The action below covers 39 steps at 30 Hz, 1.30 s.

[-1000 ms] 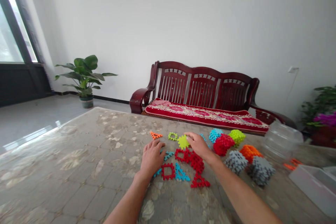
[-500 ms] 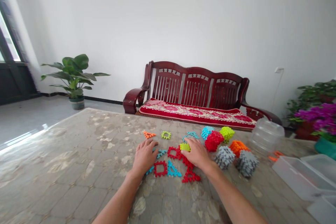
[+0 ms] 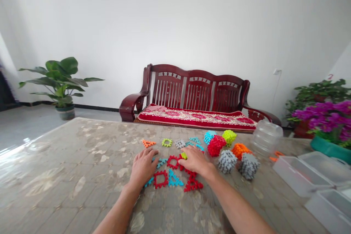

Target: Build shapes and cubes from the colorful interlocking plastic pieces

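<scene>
While left hand [image 3: 143,166] lies flat, open, right hand [image 3: 192,159] pinches yellow-green tile [image 3: 183,155] (axis unclear).

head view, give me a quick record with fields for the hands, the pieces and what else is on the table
left hand: flat on blue and red flat pieces
right hand: over a yellow-green piece
built balls: cluster right of the hands
loose pieces: orange triangle, green square
containers: clear boxes, far right
table: marble pattern
</scene>
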{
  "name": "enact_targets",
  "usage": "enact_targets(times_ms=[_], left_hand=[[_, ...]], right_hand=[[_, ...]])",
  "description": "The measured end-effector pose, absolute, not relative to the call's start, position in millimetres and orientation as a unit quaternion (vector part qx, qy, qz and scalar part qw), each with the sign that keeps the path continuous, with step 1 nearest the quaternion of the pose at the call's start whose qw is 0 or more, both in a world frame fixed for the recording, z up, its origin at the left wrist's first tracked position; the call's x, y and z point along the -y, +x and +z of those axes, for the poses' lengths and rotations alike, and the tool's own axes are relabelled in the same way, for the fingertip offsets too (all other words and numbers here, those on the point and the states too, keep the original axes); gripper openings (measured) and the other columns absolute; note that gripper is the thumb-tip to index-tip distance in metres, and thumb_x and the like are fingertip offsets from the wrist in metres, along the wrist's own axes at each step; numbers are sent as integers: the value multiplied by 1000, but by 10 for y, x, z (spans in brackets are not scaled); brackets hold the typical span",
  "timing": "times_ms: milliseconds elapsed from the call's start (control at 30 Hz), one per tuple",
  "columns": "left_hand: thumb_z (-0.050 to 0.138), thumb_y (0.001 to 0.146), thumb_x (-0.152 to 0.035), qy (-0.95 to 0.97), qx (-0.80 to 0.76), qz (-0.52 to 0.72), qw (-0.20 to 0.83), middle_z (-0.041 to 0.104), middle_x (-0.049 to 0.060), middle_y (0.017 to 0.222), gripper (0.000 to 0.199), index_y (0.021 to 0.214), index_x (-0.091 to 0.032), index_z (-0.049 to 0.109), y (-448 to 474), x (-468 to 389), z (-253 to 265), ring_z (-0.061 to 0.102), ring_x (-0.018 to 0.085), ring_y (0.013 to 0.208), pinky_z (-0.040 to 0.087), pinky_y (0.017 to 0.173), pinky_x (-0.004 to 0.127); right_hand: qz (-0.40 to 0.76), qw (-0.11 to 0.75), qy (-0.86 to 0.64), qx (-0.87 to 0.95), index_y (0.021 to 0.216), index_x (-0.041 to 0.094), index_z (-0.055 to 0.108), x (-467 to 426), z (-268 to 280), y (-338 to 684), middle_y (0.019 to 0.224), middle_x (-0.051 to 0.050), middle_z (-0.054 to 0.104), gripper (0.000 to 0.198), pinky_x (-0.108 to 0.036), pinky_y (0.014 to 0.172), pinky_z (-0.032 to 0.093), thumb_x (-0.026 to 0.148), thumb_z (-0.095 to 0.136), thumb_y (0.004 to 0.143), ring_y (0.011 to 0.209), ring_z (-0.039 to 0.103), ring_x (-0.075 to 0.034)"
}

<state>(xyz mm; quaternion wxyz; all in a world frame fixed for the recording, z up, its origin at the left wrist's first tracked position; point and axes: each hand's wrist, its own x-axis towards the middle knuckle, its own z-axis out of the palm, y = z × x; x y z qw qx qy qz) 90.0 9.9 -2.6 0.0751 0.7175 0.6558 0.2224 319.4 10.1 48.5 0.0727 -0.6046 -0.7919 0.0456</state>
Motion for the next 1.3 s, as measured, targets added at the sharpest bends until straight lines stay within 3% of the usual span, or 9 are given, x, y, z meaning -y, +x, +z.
enact_targets(times_ms=[233,567,833,1000,1167,1300], left_hand=[[48,90,-35,712,-659,226,86,58,4,139,34,117,-30,67,880,-124,-45,51,24,129,35,109,41],[47,90,-33,713,-659,224,82,58,5,139,34,117,-28,67,891,-118,-32,51,25,130,34,110,42],[48,90,-33,717,-653,228,78,58,5,140,33,117,-29,66,883,-121,-57,50,24,130,34,109,43],[48,90,-33,719,-652,229,74,58,5,139,33,117,-29,66,884,-114,-48,50,25,131,34,109,43],[46,91,-33,716,-658,222,77,58,5,139,34,118,-28,66,899,-98,-18,50,24,130,34,109,42],[45,91,-33,716,-656,229,68,59,5,138,34,117,-28,67,905,-93,-22,51,24,130,34,109,43]], right_hand=[[24,51,-634,772,108,17,71,-56,543,3208,115,-14,69,30,-34,92,43,28,56,84,111,61,-27],[20,47,-633,773,107,19,72,-90,527,3194,112,-12,70,30,-33,90,43,24,57,80,110,61,-27],[10,58,-647,760,105,24,73,-81,520,3123,111,-10,70,34,-35,87,44,47,61,82,107,62,-28],[5,67,-645,761,104,23,73,-135,458,3098,108,-10,72,29,-35,86,45,33,58,81,105,63,-28],[51,131,-615,776,121,26,67,-87,451,3141,115,-7,70,48,-33,93,44,28,65,73,108,62,-25],[61,238,-557,793,120,23,67,-64,606,3304,116,-7,68,49,-32,100,43,25,67,72,110,60,-22]])
